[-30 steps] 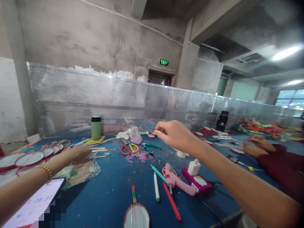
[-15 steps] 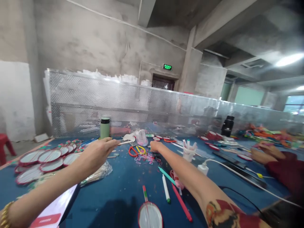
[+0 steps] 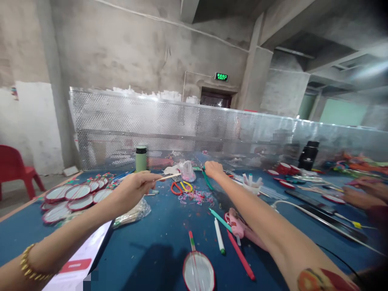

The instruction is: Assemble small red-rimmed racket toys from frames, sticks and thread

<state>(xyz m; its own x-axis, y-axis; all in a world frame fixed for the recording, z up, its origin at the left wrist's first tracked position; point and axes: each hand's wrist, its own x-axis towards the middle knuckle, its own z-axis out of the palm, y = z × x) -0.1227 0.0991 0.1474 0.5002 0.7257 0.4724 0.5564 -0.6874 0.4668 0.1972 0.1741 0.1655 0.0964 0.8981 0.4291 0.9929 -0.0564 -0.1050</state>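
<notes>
My left hand pinches a thin wooden stick and holds it level above the blue table. My right hand is stretched far forward and grips green-handled pliers, lifted just off the table. Below and between the hands lie red and yellow scissors and a scatter of small coloured rubber bands. A clear bag of sticks lies under my left forearm.
Rows of red-rimmed round fans fill the left side, one more fan lies near me. A pink glue gun, markers, a green flask and a perforated metal screen are ahead. Another person's hands work at right. A phone lies lower left.
My left hand rose from the bag of sticks holding one stick. My right hand moved from the small discs down to the pliers and picked them up. The view shifted left.
</notes>
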